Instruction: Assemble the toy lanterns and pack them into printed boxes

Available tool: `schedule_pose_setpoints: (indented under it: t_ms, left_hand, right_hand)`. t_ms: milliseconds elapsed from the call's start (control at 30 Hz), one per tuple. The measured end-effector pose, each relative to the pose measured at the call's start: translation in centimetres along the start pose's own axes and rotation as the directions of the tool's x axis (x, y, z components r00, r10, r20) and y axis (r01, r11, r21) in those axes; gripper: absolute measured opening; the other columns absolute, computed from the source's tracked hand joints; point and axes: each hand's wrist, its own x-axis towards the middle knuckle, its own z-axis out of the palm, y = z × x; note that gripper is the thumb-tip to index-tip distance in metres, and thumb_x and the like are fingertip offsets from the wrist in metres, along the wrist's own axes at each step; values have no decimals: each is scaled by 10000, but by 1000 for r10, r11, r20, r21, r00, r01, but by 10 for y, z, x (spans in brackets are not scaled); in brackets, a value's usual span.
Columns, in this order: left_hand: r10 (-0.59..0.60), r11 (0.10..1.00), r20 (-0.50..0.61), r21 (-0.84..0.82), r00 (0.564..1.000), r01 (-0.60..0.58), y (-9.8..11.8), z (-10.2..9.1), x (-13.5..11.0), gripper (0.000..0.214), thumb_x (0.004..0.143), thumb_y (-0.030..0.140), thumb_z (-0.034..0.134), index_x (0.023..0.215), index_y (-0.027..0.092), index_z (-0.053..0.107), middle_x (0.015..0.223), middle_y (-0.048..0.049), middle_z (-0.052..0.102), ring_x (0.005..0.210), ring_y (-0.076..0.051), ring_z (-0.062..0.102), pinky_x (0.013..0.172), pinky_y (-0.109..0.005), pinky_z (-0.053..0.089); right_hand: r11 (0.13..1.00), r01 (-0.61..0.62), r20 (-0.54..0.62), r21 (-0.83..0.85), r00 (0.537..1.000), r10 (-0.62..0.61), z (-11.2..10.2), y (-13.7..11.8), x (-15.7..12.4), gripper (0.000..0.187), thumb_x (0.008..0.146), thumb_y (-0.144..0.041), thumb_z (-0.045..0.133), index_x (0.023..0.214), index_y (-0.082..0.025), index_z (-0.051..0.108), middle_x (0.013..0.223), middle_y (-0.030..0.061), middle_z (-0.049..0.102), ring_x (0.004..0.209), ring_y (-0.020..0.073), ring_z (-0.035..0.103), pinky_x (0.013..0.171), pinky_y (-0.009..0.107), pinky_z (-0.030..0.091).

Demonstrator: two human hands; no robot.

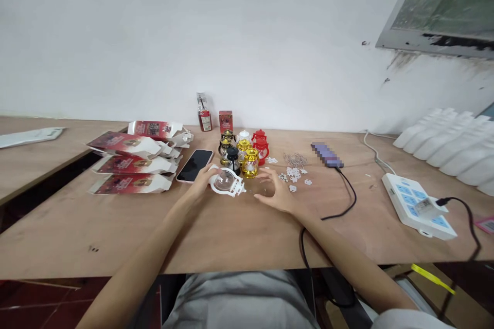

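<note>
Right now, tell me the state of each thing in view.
White lantern piece: held, tilted
Left hand: gripping it
Right hand: open, loosely curled
Lantern group: standing upright
Dark-screened phone: lying flat
Cabled phone: lying flat
Red boxes: lying down, open
Small red box: upright
Bottle: standing
Power strip: charger plugged in
White tags: scattered
White containers: lined up

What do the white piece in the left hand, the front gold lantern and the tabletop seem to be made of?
White piece in the left hand: probably plastic; smooth white frame, see-through middle.
Front gold lantern: shiny gold finish, though metal or coated plastic, I can't tell.
Tabletop: likely wood or plywood, judging by its dull brown surface.
</note>
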Motion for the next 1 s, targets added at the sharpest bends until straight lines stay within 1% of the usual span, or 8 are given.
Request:
schedule_pose_setpoints:
  t_ms: [67,133,233,333,500,733,1000]
  left_hand:
    - [25,1000,-52,3,998,-25,-5,3,1,282,562,395,635,662,171,496,544,54,473,466,-93,428,414,-184,293]
    - [50,999,-81,8,995,-49,-9,7,0,286,562,406,633,652,171,497,538,55,460,463,-92,413,406,-185,275]
    - [85,996,-83,2,993,-85,-10,12,-2,282,558,399,643,645,165,513,570,48,474,501,-94,428,446,-192,313]
    - [105,994,-71,-11,992,-106,-10,15,-5,269,561,383,654,636,160,522,598,41,488,542,-98,446,489,-194,338]
    - [111,993,-73,-32,991,-113,-11,17,-7,250,572,366,658,650,160,538,602,38,493,537,-96,441,478,-189,324]
    - [79,993,-84,-81,993,-86,-13,20,-8,252,572,355,658,628,158,511,572,46,488,518,-86,453,462,-174,337]
    - [-1,992,-36,-127,999,-3,-13,23,-9,285,584,408,647,646,172,499,492,52,474,393,-85,419,322,-170,261]
  right_hand:
    - [1000,18,-48,22,999,-17,3,0,-1,706,697,-235,710,1299,-255,341,1171,81,576,1043,206,595,949,422,483]
    - [999,38,-44,27,998,-37,9,1,-3,724,697,-241,715,1307,-259,326,1212,89,564,1074,214,592,959,427,485]
    - [999,44,-35,4,998,-43,16,4,-6,720,699,-245,718,1305,-258,328,1238,96,560,1104,227,584,967,441,484]
    - [999,35,-65,7,997,-34,20,5,-6,720,704,-253,717,1307,-255,324,1239,98,566,1107,227,587,971,444,486]
    - [997,65,-77,38,995,-62,22,4,-6,712,706,-242,711,1304,-257,326,1234,89,570,1117,213,582,986,428,480]
    - [999,49,-98,25,994,-46,25,1,-6,674,709,-224,702,1282,-252,347,1221,95,573,1129,214,570,995,439,466]
    - [997,17,-105,81,994,-8,23,1,-5,681,709,-250,705,1282,-244,338,1222,102,575,1128,218,577,996,436,470]
